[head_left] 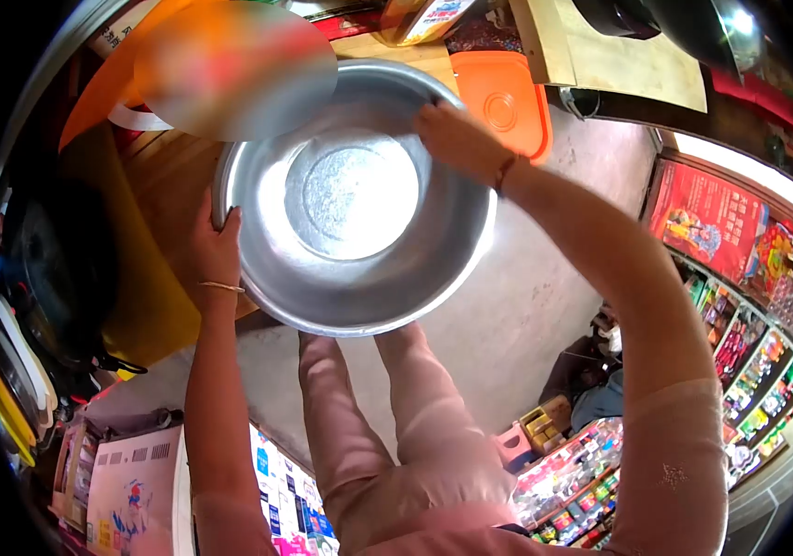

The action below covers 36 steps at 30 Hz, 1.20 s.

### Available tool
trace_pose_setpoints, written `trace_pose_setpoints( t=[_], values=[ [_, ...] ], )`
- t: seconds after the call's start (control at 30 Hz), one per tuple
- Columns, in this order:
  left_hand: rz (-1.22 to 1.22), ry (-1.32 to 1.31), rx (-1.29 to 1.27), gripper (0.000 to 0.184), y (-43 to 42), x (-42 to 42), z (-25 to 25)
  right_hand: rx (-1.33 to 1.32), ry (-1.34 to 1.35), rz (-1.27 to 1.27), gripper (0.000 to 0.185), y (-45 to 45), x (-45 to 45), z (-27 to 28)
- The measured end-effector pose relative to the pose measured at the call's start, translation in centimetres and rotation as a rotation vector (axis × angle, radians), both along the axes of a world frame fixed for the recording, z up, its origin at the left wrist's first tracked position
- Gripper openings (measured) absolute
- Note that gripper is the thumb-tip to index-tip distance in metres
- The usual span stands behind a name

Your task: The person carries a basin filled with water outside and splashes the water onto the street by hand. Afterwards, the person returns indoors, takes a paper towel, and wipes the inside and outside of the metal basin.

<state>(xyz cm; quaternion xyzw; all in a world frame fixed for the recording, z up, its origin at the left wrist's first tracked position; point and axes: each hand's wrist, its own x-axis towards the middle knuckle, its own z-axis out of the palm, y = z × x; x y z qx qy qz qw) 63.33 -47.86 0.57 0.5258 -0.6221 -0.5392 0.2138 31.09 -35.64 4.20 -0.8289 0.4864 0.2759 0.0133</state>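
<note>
A large round silver metal basin (359, 287) is tilted in front of me, its shiny inside facing up toward the camera. My left hand (218, 232) grips the basin's left rim, with the thumb over the edge and the other fingers hidden behind it. Across the upper right rim reaches my right hand (452, 134), its fingers curled against the inner wall. Whether anything is under those fingers is hidden. Behind the basin is a wooden surface (169, 185), and an orange plastic lid (508, 107) lies beside its upper right.
A blurred oval patch covers the upper left. A bottle with yellow contents (420, 20) stands behind the basin. Dark pans (54, 269) are at the left, above a white box-shaped appliance (137, 491). Stocked shelves (753, 371) line the right, beyond the grey floor (545, 269).
</note>
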Motion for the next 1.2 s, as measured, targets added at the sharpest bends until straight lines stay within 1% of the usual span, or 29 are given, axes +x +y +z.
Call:
trace_pose_setpoints(
  t=[0.03, 0.07, 0.1, 0.13, 0.17, 0.2, 0.23, 0.27, 0.33, 0.37, 0.43, 0.47, 0.53, 0.57, 0.6, 0.67, 0.73, 0.77, 0.8, 0.83, 0.87, 0.93, 1.0, 1.03, 1.07, 1.1, 1.13, 1.17, 1.2],
  values=[
    [0.03, 0.002, 0.005, 0.043, -0.1, 0.1, 0.2, -0.025, -0.009, -0.072, 0.012, 1.7, 0.5, -0.1],
    [0.06, 0.002, 0.014, 0.041, 0.0, 0.3, 0.5, 0.187, -0.032, -0.239, 0.016, 4.2, 2.2, 0.4],
    [0.055, -0.001, 0.012, 0.041, 0.4, 0.7, 0.6, -0.069, -0.063, -0.319, 0.024, 8.3, 4.5, -0.4],
    [0.076, -0.03, 0.02, 0.039, 0.9, 0.8, 0.4, 0.118, -0.099, -0.58, 0.029, 10.7, 7.8, -1.1],
    [0.097, -0.056, 0.027, 0.037, 1.3, 0.8, 0.0, 0.135, -0.228, -0.788, 0.026, 13.3, 11.1, -2.0],
    [0.095, -0.054, 0.016, 0.037, 1.9, 0.7, -0.5, 0.384, -0.387, -0.906, 0.022, 13.5, 13.8, -0.8],
    [0.126, -0.069, -0.015, 0.036, 2.6, 0.8, -0.9, 0.147, -0.705, -1.073, 0.017, 15.1, 17.7, -1.6],
    [0.152, -0.082, -0.049, 0.035, 2.8, 0.7, -0.8, 0.102, -0.857, -1.268, 0.016, 13.7, 20.8, 0.1],
    [0.083, -0.078, -0.09, 0.036, 2.9, 0.2, 0.0, 0.107, -1.238, -1.362, 0.015, 11.8, 24.5, 2.0],
    [0.109, -0.096, -0.065, 0.038, 3.2, 0.2, -0.3, 0.082, -1.254, -1.368, 0.015, 11.8, 25.3, 3.4],
    [0.108, -0.223, -0.024, 0.042, 3.3, -0.3, 1.1, 0.533, -2.246, -2.017, 0.021, 12.0, 26.4, 6.1],
    [0.086, -0.225, -0.038, 0.042, 3.1, 0.0, 1.1, 0.515, -2.905, -2.143, 0.029, 12.7, 25.3, 7.5],
    [0.042, -0.146, 0.094, 0.042, 3.5, 0.9, -0.8, 0.281, -3.215, -2.028, 0.035, 14.0, 21.8, 11.1],
    [0.017, 0.04, 0.203, 0.041, 3.4, 2.3, -2.8, 0.249, -3.33, -1.924, 0.033, 15.2, 20.8, 11.6],
    [0.021, 0.033, 0.335, 0.042, 3.6, 2.3, -1.8, 0.212, -3.441, -1.795, 0.032, 16.1, 20.0, 12.0],
    [0.077, 0.118, 0.494, 0.041, 4.5, 1.9, 0.7, 0.112, -3.465, -1.726, 0.031, 17.5, 18.4, 13.4],
    [0.178, 0.083, 0.595, 0.038, 5.3, 2.3, 3.5, -0.056, -3.496, -1.701, 0.031, 18.6, 17.2, 15.4],
    [0.167, 0.083, 0.719, 0.036, 5.2, 4.0, 2.9, -0.323, -3.387, -1.755, 0.032, 18.7, 16.7, 17.1],
    [0.159, 0.083, 0.839, 0.034, 5.4, 6.1, 2.1, -0.314, -3.386, -1.756, 0.029, 19.6, 15.9, 18.9],
    [0.184, 0.09, 0.935, 0.034, 6.4, 7.4, 3.4, -0.393, -3.375, -1.702, 0.027, 20.7, 15.3, 19.9],
    [0.209, 0.095, 1.029, 0.035, 7.5, 8.4, 5.1, -0.467, -3.366, -1.645, 0.026, 21.7, 14.8, 20.8],
    [0.2, 0.21, 1.164, 0.032, 10.5, 8.8, 10.3, -0.727, -3.112, -1.848, 0.026, 23.5, 14.1, 23.2],
    [0.255, 0.317, 1.156, 0.036, 14.3, 8.0, 14.7, -0.702, -3.099, -1.732, 0.022, 24.5, 13.4, 25.9],
    [0.145, 0.471, 1.147, 0.036, 16.1, 7.8, 17.0, -0.853, -2.683, -1.687, 0.019, 24.7, 13.5, 27.2],
    [0.191, 0.589, 1.21, 0.037, 17.8, 6.8, 19.1, -0.965, -2.274, -1.609, 0.017, 24.9, 13.7, 28.6],
    [0.237, 0.704, 1.275, 0.038, 19.4, 5.8, 21.2, -0.943, -2.097, -1.586, 0.016, 24.8, 14.4, 31.0],
    [0.271, 0.821, 1.384, 0.039, 20.9, 4.6, 23.4, -1.082, -1.726, -1.334, 0.018, 24.4, 15.0, 33.0],
    [0.306, 0.927, 1.499, 0.04, 22.3, 3.3, 25.5, -1.071, -1.727, -1.211, 0.022, 24.2, 16.4, 34.3],
    [0.155, 1.067, 1.582, 0.041, 23.4, 2.2, 27.5, -1.14, -1.469, -0.948, 0.024, 23.8, 16.6, 36.3]
  ],
)
